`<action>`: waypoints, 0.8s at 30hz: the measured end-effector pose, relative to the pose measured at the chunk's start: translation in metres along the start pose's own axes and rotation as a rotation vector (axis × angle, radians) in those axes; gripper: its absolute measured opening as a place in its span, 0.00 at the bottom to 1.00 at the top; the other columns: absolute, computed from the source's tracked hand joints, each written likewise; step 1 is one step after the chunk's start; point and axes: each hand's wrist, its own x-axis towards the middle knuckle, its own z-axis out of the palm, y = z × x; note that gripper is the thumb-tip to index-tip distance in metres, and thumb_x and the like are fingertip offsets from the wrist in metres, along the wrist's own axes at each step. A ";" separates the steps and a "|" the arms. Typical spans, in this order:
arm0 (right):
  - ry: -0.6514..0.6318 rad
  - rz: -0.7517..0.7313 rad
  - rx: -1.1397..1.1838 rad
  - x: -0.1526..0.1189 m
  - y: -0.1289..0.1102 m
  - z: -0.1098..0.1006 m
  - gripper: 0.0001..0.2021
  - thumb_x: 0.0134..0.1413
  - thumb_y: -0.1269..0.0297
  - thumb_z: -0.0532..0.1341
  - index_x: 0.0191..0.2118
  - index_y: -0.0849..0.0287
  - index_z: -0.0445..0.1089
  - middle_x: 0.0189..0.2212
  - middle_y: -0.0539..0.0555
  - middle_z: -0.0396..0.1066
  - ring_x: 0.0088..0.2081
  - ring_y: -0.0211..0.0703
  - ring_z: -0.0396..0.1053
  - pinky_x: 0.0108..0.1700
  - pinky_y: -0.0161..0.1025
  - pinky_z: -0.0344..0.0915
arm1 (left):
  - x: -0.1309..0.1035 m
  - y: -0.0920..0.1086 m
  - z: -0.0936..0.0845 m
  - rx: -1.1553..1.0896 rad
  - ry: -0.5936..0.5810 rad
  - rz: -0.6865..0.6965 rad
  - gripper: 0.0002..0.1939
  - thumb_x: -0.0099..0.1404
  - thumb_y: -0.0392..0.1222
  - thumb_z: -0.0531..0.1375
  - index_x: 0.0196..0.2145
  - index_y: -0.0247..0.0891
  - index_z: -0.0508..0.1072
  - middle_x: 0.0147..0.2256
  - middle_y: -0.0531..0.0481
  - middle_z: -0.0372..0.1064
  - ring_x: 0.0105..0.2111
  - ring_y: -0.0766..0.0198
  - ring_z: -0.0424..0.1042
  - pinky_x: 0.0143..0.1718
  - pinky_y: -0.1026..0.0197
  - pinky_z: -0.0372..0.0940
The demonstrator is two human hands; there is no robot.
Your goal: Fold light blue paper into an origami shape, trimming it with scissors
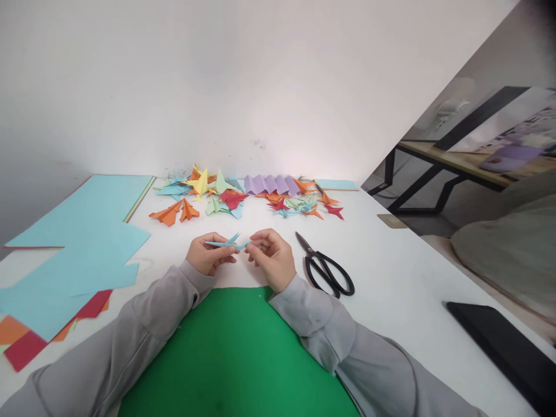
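A small light blue folded paper piece [226,243] is held up between my two hands, above the white table. My left hand [208,253] pinches its body, with pointed ends sticking out to the left and upward. The fingertips of my right hand [273,258] close on its right end. Beneath and nearer to me lies a green sheet [234,353]. Black-handled scissors [324,266] rest just right of my right hand, blades pointing away from me.
Folded colored paper shapes [202,182] and a purple pleated paper [271,185] line the back by the wall. Light blue sheets [99,231] spread over the left side, with red and orange pieces under them. A black flat object [499,341] lies at the right edge.
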 end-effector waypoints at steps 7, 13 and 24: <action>0.011 -0.014 0.000 0.000 0.001 0.000 0.10 0.40 0.65 0.63 0.31 0.58 0.63 0.21 0.47 0.68 0.18 0.33 0.63 0.18 0.31 0.57 | -0.001 0.001 0.001 0.010 0.000 0.015 0.15 0.35 0.36 0.71 0.19 0.31 0.68 0.20 0.49 0.72 0.22 0.65 0.71 0.22 0.64 0.67; 0.028 -0.025 -0.023 -0.001 0.000 0.000 0.09 0.41 0.64 0.62 0.32 0.58 0.65 0.21 0.48 0.68 0.19 0.33 0.63 0.19 0.32 0.59 | -0.001 0.002 0.002 0.005 0.029 0.015 0.15 0.35 0.35 0.71 0.18 0.32 0.67 0.20 0.49 0.72 0.22 0.66 0.71 0.21 0.65 0.66; 0.071 -0.034 -0.028 -0.001 0.001 0.000 0.07 0.42 0.63 0.62 0.30 0.58 0.65 0.20 0.48 0.69 0.18 0.33 0.63 0.20 0.33 0.61 | 0.000 0.002 0.001 0.007 0.049 0.020 0.15 0.35 0.36 0.71 0.17 0.32 0.67 0.19 0.49 0.72 0.22 0.65 0.71 0.21 0.64 0.65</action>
